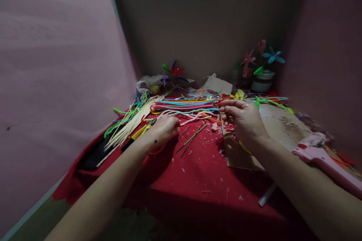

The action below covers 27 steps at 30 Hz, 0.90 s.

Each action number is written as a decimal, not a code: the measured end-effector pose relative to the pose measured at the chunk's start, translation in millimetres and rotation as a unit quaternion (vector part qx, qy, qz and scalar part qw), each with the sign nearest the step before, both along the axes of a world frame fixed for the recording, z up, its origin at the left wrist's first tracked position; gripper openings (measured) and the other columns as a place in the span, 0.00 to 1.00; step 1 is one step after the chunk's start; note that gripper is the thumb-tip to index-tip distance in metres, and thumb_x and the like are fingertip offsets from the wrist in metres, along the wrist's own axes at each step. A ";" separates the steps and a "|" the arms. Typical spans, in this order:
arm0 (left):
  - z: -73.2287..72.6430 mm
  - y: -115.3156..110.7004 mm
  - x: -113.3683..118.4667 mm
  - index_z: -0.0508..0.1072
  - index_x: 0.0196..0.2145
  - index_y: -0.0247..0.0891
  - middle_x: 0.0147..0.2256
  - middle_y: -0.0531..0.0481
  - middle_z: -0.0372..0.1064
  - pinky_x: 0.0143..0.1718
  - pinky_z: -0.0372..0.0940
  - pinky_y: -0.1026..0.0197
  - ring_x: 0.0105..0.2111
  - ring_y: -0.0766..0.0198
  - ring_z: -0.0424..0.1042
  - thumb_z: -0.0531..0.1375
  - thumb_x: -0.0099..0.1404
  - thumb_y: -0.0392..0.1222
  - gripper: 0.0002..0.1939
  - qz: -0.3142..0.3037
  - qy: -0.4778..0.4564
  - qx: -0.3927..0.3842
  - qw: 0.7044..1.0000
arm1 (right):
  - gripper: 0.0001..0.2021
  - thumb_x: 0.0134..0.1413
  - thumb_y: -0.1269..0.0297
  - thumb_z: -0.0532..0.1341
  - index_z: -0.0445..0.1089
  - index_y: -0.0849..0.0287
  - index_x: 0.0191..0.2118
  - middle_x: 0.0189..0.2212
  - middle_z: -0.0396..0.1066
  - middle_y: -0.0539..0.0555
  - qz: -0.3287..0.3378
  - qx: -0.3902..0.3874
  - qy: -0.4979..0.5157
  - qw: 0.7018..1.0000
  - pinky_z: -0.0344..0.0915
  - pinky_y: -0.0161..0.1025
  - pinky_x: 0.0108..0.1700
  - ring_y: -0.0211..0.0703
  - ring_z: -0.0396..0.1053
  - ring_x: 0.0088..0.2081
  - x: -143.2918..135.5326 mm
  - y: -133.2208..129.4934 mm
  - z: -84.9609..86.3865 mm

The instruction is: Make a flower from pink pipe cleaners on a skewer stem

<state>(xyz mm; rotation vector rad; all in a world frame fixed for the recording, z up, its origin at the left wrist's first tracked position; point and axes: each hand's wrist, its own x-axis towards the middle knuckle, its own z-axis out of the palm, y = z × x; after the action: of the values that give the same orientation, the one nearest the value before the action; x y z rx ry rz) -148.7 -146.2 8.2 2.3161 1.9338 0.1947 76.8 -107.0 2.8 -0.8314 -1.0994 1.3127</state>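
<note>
My left hand (164,131) is curled above the red cloth, its fingertips mostly hidden beneath it. An orange-red loop, perhaps a scissor handle (157,151), shows just below that wrist. Pliers with yellow-and-black grips (138,133) lie to its left. My right hand (243,118) hovers at the left edge of a cardboard piece (240,160), fingers bent towards the thumb. Whether something thin is pinched there is too small to tell. Between the hands lie several thin dark and green wires (194,139). Colourful pipe cleaners (183,105) are heaped just behind.
Wooden skewers (132,124) are piled at left. A pink glue gun (325,156) rests at right, near a clear glue stick (267,194). Pipe-cleaner flowers (273,56) stand in a jar (263,81) at the back right. Scraps dot the red cloth (198,180). Walls enclose the table.
</note>
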 end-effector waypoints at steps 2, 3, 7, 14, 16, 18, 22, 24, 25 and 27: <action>5.0 2.5 3.5 0.72 0.23 0.37 0.22 0.50 0.67 0.26 0.53 0.64 0.24 0.66 0.62 0.55 0.55 0.40 0.08 0.011 -0.052 0.063 0.997 | 0.06 0.40 0.72 0.58 0.66 0.63 0.31 0.19 0.65 0.47 -0.024 0.014 -0.012 1.000 0.53 0.28 0.15 0.30 0.59 0.16 0.9 0.2 -0.2; 7.4 4.1 6.7 0.72 0.23 0.36 0.20 0.52 0.65 0.25 0.53 0.65 0.22 0.67 0.61 0.55 0.57 0.42 0.10 0.013 -0.087 0.088 0.992 | 0.06 0.42 0.70 0.58 0.66 0.62 0.31 0.18 0.63 0.46 -0.039 0.028 -0.014 0.999 0.50 0.28 0.15 0.29 0.56 0.15 2.0 0.8 0.8; 15.8 10.4 31.1 0.63 0.16 0.36 0.15 0.56 0.53 0.20 0.48 0.65 0.17 0.71 0.53 0.51 0.61 0.52 0.22 0.024 -0.228 0.197 0.953 | 0.07 0.48 0.60 0.59 0.65 0.59 0.29 0.14 0.51 0.41 -0.118 0.134 -0.016 0.984 0.43 0.28 0.15 0.27 0.47 0.14 11.0 6.1 7.1; -0.6 14.1 70.1 0.56 0.14 0.38 0.15 0.54 0.51 0.23 0.48 0.62 0.17 0.69 0.51 0.45 0.65 0.50 0.24 -0.027 -0.181 0.331 0.926 | 0.22 0.52 0.45 0.52 0.56 0.57 0.17 0.12 0.47 0.43 -0.193 0.204 -0.064 0.958 0.44 0.31 0.16 0.29 0.45 0.13 23.4 7.7 10.4; -12.6 15.3 68.2 0.62 0.19 0.38 0.18 0.51 0.58 0.26 0.51 0.62 0.20 0.67 0.57 0.44 0.66 0.47 0.21 -0.055 -0.120 0.346 0.929 | 0.24 0.53 0.44 0.50 0.53 0.57 0.16 0.12 0.48 0.44 -0.222 0.211 -0.080 0.949 0.45 0.32 0.17 0.29 0.47 0.14 24.3 5.9 11.4; -22.2 17.4 62.4 0.66 0.24 0.38 0.22 0.48 0.64 0.30 0.54 0.61 0.24 0.64 0.61 0.44 0.66 0.44 0.18 -0.076 -0.093 0.356 0.927 | 0.24 0.55 0.46 0.49 0.54 0.57 0.16 0.12 0.49 0.44 -0.253 0.235 -0.085 0.935 0.47 0.33 0.18 0.30 0.48 0.14 25.7 5.0 13.0; -28.1 23.3 50.3 0.68 0.36 0.37 0.32 0.46 0.69 0.38 0.57 0.60 0.32 0.62 0.65 0.47 0.65 0.39 0.11 -0.045 -0.141 0.394 0.907 | 0.20 0.57 0.50 0.49 0.59 0.56 0.20 0.13 0.51 0.45 -0.313 0.268 -0.085 0.907 0.47 0.33 0.18 0.31 0.50 0.15 30.9 9.2 14.7; -27.2 26.1 46.7 0.68 0.37 0.37 0.33 0.48 0.70 0.38 0.58 0.61 0.33 0.62 0.65 0.49 0.65 0.40 0.09 -0.013 -0.169 0.398 0.901 | 0.18 0.57 0.52 0.49 0.61 0.57 0.23 0.14 0.49 0.45 -0.322 0.268 -0.086 0.904 0.46 0.32 0.17 0.32 0.49 0.15 33.4 13.0 13.8; -26.9 27.3 45.4 0.68 0.36 0.37 0.32 0.48 0.70 0.38 0.58 0.61 0.33 0.62 0.65 0.50 0.64 0.40 0.08 -0.007 -0.173 0.399 0.900 | 0.16 0.57 0.53 0.49 0.62 0.57 0.25 0.14 0.49 0.44 -0.319 0.269 -0.086 0.905 0.46 0.32 0.17 0.32 0.49 0.15 34.1 14.5 13.2; -27.4 29.7 43.7 0.69 0.34 0.37 0.31 0.49 0.70 0.38 0.58 0.61 0.33 0.63 0.65 0.51 0.63 0.39 0.07 -0.015 -0.164 0.408 0.898 | 0.12 0.57 0.57 0.50 0.63 0.57 0.28 0.16 0.49 0.44 -0.305 0.278 -0.082 0.907 0.47 0.31 0.17 0.31 0.50 0.16 33.6 15.3 12.5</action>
<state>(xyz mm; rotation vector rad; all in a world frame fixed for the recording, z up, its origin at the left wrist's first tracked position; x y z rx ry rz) -105.1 -116.4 -19.1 2.4779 1.8364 1.5462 110.4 -91.7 15.2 -0.7646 -1.1375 0.3758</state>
